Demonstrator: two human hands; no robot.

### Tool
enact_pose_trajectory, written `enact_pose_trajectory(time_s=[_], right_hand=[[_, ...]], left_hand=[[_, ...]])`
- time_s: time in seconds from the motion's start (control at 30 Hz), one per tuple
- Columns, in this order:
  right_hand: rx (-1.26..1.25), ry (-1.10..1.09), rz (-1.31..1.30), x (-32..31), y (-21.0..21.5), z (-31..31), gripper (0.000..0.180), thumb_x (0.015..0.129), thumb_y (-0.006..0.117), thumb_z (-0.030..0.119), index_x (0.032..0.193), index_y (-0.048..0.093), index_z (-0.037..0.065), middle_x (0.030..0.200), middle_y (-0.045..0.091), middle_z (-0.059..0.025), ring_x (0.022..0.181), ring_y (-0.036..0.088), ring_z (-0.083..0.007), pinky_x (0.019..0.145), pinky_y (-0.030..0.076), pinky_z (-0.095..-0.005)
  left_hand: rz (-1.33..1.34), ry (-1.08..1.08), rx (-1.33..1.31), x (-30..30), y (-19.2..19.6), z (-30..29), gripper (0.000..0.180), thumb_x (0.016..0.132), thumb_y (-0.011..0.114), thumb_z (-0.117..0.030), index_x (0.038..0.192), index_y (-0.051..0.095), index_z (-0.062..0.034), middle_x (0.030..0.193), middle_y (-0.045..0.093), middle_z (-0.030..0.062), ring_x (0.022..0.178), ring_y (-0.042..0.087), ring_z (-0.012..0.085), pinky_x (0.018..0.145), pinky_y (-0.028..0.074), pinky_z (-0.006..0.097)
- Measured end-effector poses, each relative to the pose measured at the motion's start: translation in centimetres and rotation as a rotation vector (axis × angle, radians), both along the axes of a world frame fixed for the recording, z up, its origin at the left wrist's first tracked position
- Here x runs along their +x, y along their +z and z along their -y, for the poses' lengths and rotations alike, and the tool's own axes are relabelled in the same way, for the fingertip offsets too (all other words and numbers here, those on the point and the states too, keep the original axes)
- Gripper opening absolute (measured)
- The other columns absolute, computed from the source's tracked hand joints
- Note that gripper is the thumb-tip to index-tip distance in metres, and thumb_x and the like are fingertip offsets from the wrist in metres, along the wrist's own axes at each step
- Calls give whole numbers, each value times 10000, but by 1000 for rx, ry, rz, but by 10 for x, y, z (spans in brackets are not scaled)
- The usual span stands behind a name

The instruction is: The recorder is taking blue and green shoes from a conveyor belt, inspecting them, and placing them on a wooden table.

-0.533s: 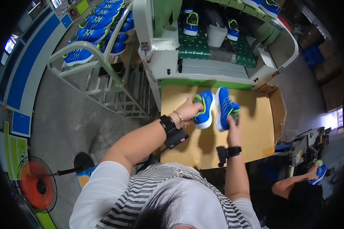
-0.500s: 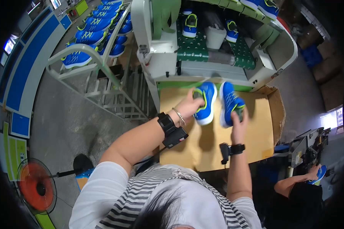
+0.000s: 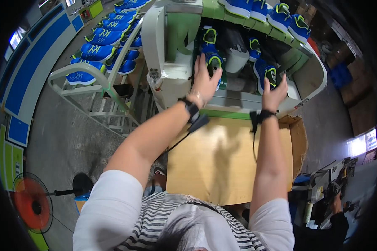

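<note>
Upper middle of the frame, shoe pair: I see the left-hand shoe and right-hand shoe at the machine's mouth, both blue with lime collars, heels toward the wearer.
Left hand: spread wide about the left-hand shoe's heel, fingers on one side, thumb on the other.
Right hand: thumb and fingers wide apart at the right-hand shoe's heel; I cannot tell whether they touch it.
Machine: white, with two similar shoes deeper inside and a row on top, at the upper edge.
Table: tan, centre of my view, below the machine, a shadow across it.
Rack: pale metal, upper left, bearing more blue shoes.
Fan: orange, lower left.
Co-worker's hand: lower right, small and dim to me.
</note>
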State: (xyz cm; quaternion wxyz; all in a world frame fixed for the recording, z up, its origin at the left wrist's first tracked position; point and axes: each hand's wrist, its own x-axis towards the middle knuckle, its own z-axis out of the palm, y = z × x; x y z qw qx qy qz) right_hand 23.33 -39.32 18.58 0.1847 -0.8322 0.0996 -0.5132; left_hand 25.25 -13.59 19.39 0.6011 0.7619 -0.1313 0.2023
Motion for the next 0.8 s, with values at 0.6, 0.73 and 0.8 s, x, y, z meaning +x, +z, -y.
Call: enact_pose_trajectory(time_s=[0.6,0.73,0.8], right_hand=[[-120,626,-1095,-339,-193,-162,772,868,561,546,1473,335,124,1560,213,-192,1443,150,-398,1151,109,-562],[-169,594,-1093,-341,-202,-163,759,873,558,533,1471,337,120,1563,210,-191,1443,155,-396,1152,104,-561],[-154,596,-1105,-339,-203,-161,757,874,557,531,1472,336,122,1563,209,-191,1443,156,-394,1152,103,-560]], left_hand=[[-631,-665,1376,-260,-180,-133,1178,741,612,-719,1544,-24,-137,1596,-121,162,1465,-109,379,1100,193,659],[-644,-653,1392,-262,-178,-133,1181,741,604,-730,1544,-35,-147,1597,-128,152,1467,-112,368,1101,198,656],[-622,-653,1391,-261,-180,-132,1193,729,605,-743,1544,-17,-134,1594,-111,170,1464,-104,386,1093,204,661]])
